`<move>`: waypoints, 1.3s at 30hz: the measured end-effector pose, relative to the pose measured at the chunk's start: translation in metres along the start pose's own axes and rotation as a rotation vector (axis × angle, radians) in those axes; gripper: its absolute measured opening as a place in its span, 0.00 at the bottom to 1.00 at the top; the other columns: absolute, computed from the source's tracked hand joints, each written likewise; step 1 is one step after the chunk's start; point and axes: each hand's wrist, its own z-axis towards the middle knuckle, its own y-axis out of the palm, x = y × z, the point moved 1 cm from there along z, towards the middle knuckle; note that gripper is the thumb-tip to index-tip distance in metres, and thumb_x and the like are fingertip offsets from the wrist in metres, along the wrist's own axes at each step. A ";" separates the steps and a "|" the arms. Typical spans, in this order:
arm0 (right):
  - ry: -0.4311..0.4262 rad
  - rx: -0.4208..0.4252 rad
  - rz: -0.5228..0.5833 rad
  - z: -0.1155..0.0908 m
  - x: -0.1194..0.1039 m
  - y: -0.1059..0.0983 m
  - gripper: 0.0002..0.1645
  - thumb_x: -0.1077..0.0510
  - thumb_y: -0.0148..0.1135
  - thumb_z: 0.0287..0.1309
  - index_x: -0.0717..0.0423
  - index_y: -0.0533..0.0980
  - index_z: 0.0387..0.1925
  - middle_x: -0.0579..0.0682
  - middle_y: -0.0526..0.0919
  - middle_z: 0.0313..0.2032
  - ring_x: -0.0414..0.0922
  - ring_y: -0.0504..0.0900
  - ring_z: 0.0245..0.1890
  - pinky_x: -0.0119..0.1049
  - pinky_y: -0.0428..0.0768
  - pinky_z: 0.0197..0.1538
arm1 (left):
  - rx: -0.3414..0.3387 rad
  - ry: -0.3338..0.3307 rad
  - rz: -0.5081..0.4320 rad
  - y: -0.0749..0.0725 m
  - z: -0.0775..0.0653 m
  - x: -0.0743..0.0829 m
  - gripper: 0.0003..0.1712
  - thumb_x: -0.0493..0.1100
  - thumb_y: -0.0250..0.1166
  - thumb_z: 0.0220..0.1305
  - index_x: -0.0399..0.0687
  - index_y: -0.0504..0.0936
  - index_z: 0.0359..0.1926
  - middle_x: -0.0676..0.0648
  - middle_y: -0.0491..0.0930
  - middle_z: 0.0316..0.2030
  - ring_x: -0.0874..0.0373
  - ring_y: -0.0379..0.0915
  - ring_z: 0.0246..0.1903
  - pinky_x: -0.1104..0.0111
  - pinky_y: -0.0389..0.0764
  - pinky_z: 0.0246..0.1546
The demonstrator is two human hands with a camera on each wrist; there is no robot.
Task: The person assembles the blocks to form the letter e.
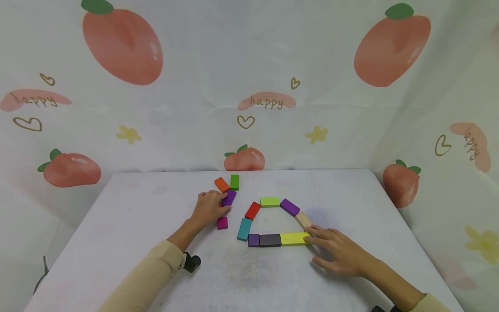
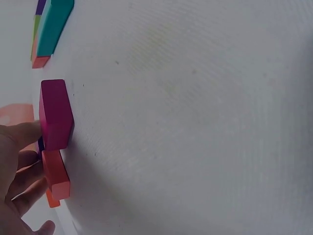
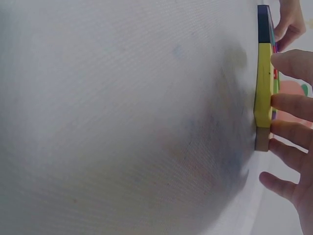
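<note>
My left hand (image 1: 210, 208) pinches a purple block (image 1: 229, 198) between thumb and fingers, just below an orange block (image 1: 221, 184) and a green block (image 1: 234, 182). Below that hand lies a magenta block (image 1: 222, 223). The left wrist view also shows a coral-red block (image 2: 56, 174) beside the fingers, which the hand hides in the head view. My right hand (image 1: 339, 251) has its fingers spread, with fingertips at the right end of a yellow block (image 1: 294, 239) and the lower end of a beige block (image 1: 303, 221).
Several blocks form a ring between the hands: a dark grey block (image 1: 270, 240), a small purple block (image 1: 254, 240), a teal block (image 1: 244, 229), a red block (image 1: 253, 210), a lime block (image 1: 270, 202) and another purple block (image 1: 290, 207). A printed cloth (image 1: 187, 121) hangs behind the white table (image 1: 156, 208).
</note>
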 end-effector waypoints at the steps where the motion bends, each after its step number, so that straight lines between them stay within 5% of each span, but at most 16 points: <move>1: 0.001 0.000 0.000 0.000 0.000 0.000 0.28 0.44 0.70 0.57 0.50 0.80 0.58 0.53 0.75 0.65 0.54 0.73 0.65 0.58 0.77 0.55 | 0.004 0.003 -0.005 0.000 0.000 0.000 0.28 0.48 0.74 0.59 0.36 0.82 0.56 0.39 0.85 0.47 0.44 0.78 0.51 0.40 0.69 0.58; 20: 0.002 0.003 -0.001 0.000 0.000 0.001 0.29 0.44 0.70 0.56 0.49 0.80 0.58 0.52 0.75 0.65 0.54 0.73 0.65 0.58 0.77 0.55 | 0.090 0.116 -0.237 -0.016 -0.020 -0.005 0.26 0.38 0.73 0.58 0.36 0.81 0.58 0.36 0.81 0.56 0.40 0.74 0.59 0.44 0.73 0.59; 30: 0.008 -0.010 0.002 0.000 0.001 -0.001 0.29 0.44 0.70 0.57 0.50 0.80 0.58 0.53 0.75 0.65 0.54 0.73 0.65 0.58 0.77 0.56 | 0.043 0.222 -0.342 -0.029 -0.055 0.003 0.25 0.38 0.75 0.56 0.38 0.83 0.56 0.37 0.81 0.55 0.43 0.76 0.58 0.46 0.76 0.56; 39: -0.006 -0.001 -0.002 0.000 0.001 0.000 0.28 0.45 0.70 0.56 0.50 0.80 0.58 0.53 0.75 0.65 0.55 0.73 0.65 0.58 0.77 0.55 | 0.011 0.247 -0.288 -0.027 -0.091 0.000 0.27 0.38 0.76 0.54 0.40 0.83 0.57 0.40 0.80 0.57 0.44 0.75 0.60 0.47 0.77 0.55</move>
